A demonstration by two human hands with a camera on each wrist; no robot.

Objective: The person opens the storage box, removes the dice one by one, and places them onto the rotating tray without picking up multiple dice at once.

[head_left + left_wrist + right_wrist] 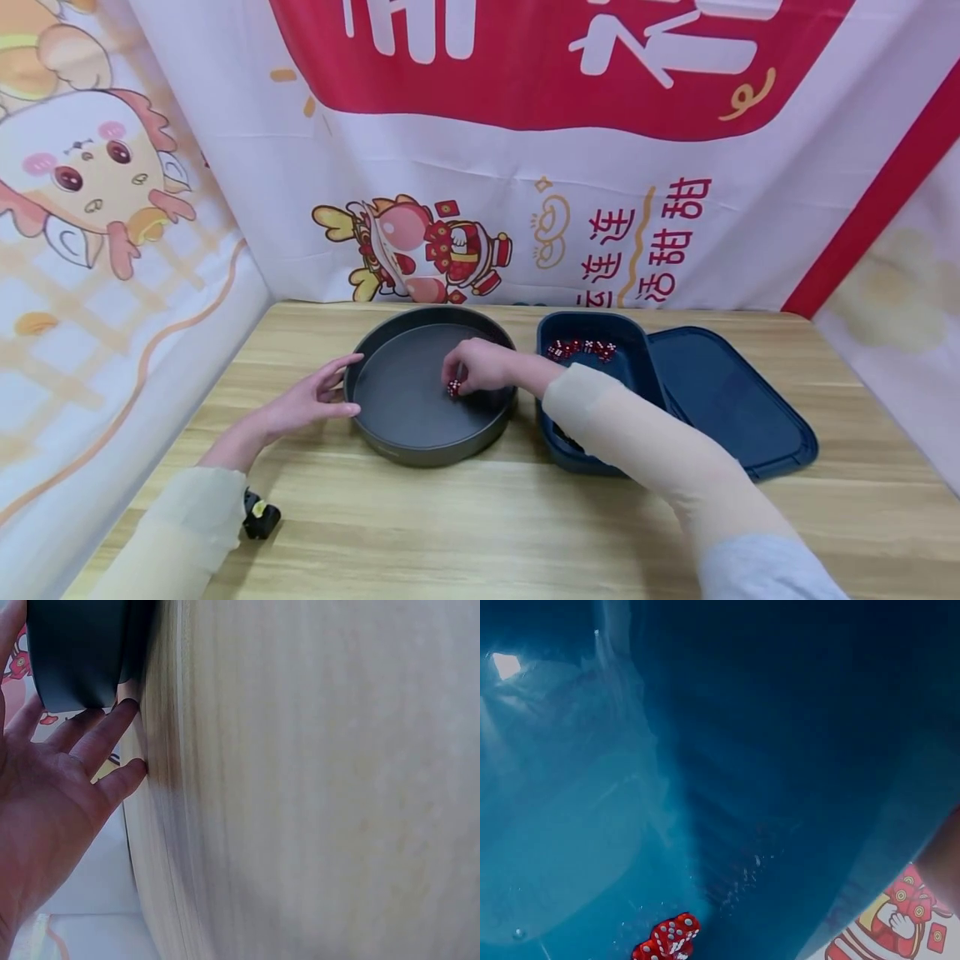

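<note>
A round dark grey cake pan stands on the table. My left hand is at the pan's left side, fingers spread against its wall; the left wrist view also shows this hand by the pan. Inside the pan's right half, my right hand pinches a red die with white dots, close to the pan's floor. To the right is a dark blue box, where several red dice lie at the far end. The right wrist view shows some of these dice, but hardly any of the hand.
A dark blue lid lies right of the box, partly against it. My right forearm crosses over the box and hides part of it. A small black device is at my left wrist. A printed cloth hangs behind the wooden table.
</note>
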